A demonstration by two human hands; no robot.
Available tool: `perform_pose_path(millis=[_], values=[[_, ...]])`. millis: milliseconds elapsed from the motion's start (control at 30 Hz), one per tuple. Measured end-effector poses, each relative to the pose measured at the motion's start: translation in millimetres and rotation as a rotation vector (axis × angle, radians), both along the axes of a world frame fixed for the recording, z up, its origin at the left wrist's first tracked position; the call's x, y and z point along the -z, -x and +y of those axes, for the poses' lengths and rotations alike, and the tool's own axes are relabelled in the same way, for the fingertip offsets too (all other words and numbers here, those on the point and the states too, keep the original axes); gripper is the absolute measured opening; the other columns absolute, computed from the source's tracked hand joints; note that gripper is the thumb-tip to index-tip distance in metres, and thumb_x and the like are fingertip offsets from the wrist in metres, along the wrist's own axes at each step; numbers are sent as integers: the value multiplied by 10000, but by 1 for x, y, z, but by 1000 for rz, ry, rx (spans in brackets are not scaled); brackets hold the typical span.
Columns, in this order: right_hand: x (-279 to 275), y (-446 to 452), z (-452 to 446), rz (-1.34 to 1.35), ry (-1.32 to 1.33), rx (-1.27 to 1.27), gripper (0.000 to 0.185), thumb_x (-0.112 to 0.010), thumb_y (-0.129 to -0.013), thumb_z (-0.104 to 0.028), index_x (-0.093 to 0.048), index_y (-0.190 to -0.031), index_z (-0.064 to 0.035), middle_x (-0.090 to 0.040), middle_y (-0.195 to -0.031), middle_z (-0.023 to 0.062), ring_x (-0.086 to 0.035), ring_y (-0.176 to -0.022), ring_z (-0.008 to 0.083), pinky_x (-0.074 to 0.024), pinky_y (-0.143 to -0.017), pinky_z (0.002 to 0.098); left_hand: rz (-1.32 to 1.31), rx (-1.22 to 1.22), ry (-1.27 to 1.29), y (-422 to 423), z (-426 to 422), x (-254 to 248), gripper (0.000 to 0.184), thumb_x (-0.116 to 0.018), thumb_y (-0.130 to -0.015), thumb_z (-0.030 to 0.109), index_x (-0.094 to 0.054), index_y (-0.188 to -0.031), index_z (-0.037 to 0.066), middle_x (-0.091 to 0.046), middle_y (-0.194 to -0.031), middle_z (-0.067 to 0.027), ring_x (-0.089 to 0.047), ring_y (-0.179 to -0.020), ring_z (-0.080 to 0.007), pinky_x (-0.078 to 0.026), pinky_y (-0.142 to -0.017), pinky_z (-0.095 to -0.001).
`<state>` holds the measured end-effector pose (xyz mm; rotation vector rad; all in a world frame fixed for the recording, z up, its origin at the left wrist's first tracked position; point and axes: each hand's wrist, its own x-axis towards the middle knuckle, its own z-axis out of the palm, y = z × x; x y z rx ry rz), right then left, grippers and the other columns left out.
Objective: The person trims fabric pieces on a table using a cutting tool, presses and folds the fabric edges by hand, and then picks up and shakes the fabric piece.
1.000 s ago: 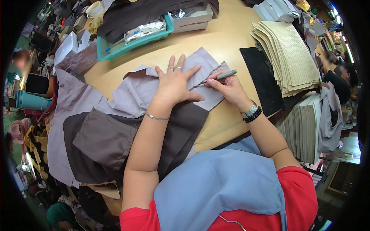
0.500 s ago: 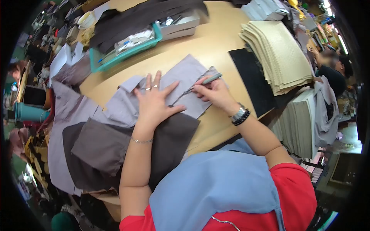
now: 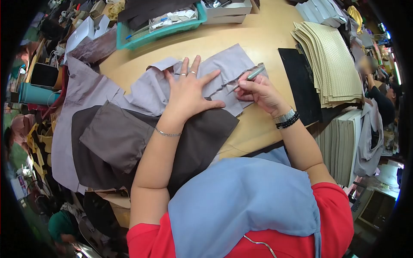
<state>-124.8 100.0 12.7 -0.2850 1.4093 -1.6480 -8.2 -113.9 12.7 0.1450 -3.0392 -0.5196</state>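
Note:
My left hand [image 3: 189, 92] lies spread, palm down, on the light grey-purple fabric [image 3: 148, 92], near a seam or opening that runs toward the right. In my right hand [image 3: 260, 90] is a pen-like tool with a green-grey handle [image 3: 255, 72], pinched between the fingers. Its thin tip points down and left at the fabric beside that seam. Dark brown fabric [image 3: 202, 131] lies under my left wrist, with a dark folded piece [image 3: 118, 135] on its left part.
A teal tray [image 3: 160, 36] with small pieces stands at the back, beside a white box [image 3: 228, 13]. Textured cream sheets [image 3: 329, 64] lie on the right, near a black board [image 3: 297, 86]. A stack of pale sheets [image 3: 340, 146] stands lower right. Other people are partly visible at both sides.
The view has shifted between frames. My right hand holds the tool at a changed angle, its tip now lifted clearer into sight near the seam. My left hand stays spread on the fabric.

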Motion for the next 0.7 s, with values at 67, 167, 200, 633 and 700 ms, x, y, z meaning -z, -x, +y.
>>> perform_pose_path(millis=[67, 167, 200, 633, 700], values=[[1, -5, -2, 13, 45, 103, 165, -660, -959, -207, -595, -1037, -77, -685, -984, 48, -680, -841, 103, -569, -704, 240, -19, 1, 7, 0, 0, -3, 947, -793, -529, 722, -557, -1382, 384, -263, -1593, -180, -185, -1480, -429, -126, -1029, -810], [10, -19, -8, 218, -32, 225, 142, -635, -975, -173, -570, -1056, -76, -673, -996, 47, -686, -861, 116, -576, -720, 241, -37, 5, 32, 0, 0, 1, 1001, -794, -510, 732, -521, -1411, 390, -250, -1597, -182, -180, -1481, -428, -127, -1030, -809], [15, -20, -8, 270, -51, 223, 134, -626, -981, -170, -563, -1059, -82, -671, -999, 45, -688, -870, 120, -578, -732, 242, -40, 8, 44, 0, -1, 2, 1021, -794, -505, 735, -506, -1422, 392, -245, -1599, -183, -178, -1482, -427, -128, -1030, -809], [12, -29, -9, 378, 5, 210, 131, -660, -957, -128, -580, -1038, -63, -673, -970, 36, -684, -866, 87, -536, -692, 197, -57, 43, 16, -5, -7, 6, 1082, -817, -496, 690, -446, -1463, 376, -205, -1608, -194, -143, -1489, -423, -93, -1036, -815], [15, -28, -10, 382, 0, 195, 132, -662, -955, -130, -580, -1035, -63, -675, -972, 35, -685, -864, 85, -536, -687, 197, -65, 41, 4, -4, -7, 5, 1085, -822, -493, 684, -447, -1463, 376, -205, -1607, -196, -142, -1488, -427, -94, -1036, -815]])
